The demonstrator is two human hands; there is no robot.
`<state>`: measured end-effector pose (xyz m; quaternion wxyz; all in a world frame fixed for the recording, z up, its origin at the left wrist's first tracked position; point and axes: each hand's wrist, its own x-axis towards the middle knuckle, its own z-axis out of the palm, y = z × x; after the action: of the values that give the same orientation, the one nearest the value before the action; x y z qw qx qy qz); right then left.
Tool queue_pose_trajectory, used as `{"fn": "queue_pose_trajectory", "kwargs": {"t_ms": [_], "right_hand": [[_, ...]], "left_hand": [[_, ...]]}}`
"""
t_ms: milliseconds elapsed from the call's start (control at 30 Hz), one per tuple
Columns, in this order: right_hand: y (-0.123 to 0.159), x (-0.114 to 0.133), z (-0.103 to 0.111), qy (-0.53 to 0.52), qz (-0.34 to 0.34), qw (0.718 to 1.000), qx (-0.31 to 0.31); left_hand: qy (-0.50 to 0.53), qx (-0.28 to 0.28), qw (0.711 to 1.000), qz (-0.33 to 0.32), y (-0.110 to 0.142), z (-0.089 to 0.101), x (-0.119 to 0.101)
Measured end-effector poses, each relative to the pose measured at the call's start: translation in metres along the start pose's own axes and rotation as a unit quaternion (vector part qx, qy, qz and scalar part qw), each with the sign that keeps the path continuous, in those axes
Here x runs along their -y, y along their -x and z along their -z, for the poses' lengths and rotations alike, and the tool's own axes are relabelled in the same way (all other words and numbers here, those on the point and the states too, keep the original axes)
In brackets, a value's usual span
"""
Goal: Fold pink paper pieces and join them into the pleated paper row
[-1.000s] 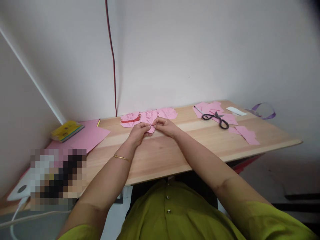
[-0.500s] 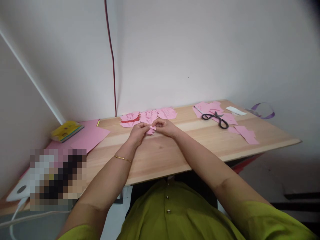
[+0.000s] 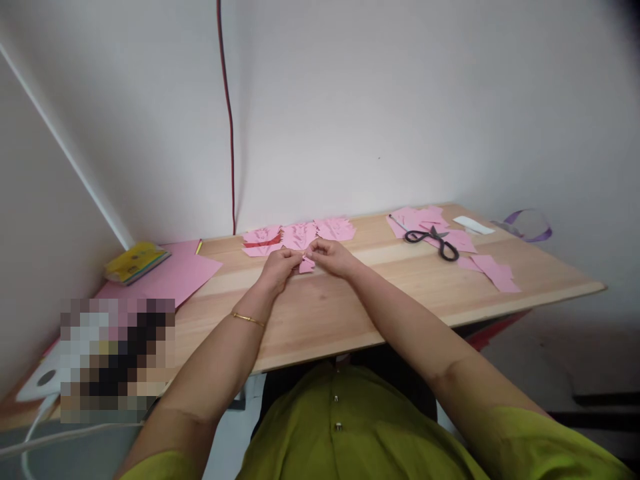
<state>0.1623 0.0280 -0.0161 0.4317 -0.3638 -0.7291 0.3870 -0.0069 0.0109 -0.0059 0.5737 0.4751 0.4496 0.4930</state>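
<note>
A small folded pink paper piece (image 3: 306, 265) is pinched between both my hands just above the wooden table (image 3: 350, 307). My left hand (image 3: 280, 267) grips its left side with curled fingers. My right hand (image 3: 330, 255) pinches its right side. Just behind my hands lies a row of cut pink paper shapes (image 3: 300, 235), one with a red strip (image 3: 261, 241) on it.
Black scissors (image 3: 433, 240) lie on pink scraps (image 3: 493, 270) at the right, with a white slip (image 3: 473, 225) and purple ribbon (image 3: 530, 227) beyond. A large pink sheet (image 3: 175, 273) and a yellow book (image 3: 134, 260) sit at the left. A red cord (image 3: 227, 120) hangs down the wall.
Both hands stay together on the small pink piece. The fingers have shifted slightly and the piece now hangs a little lower between them.
</note>
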Motion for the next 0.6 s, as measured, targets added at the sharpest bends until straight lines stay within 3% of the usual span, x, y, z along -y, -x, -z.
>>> {"fn": "queue_pose_trajectory", "kwargs": {"t_ms": [200,400,600], "right_hand": [[-0.0015,0.0013,-0.0037,0.006,0.010,1.000,-0.014],[-0.0018,0.0022,-0.0049,0.015,0.004,0.999,-0.028],[-0.0026,0.0003,-0.0049,0.006,-0.002,1.000,-0.026]], "left_hand": [[-0.030,-0.031,0.999,-0.010,-0.0027,-0.0008,0.0035],[-0.021,-0.014,1.000,-0.018,-0.0034,0.0008,0.0063],[-0.103,-0.020,0.992,-0.073,-0.0051,0.0035,0.0095]]}}
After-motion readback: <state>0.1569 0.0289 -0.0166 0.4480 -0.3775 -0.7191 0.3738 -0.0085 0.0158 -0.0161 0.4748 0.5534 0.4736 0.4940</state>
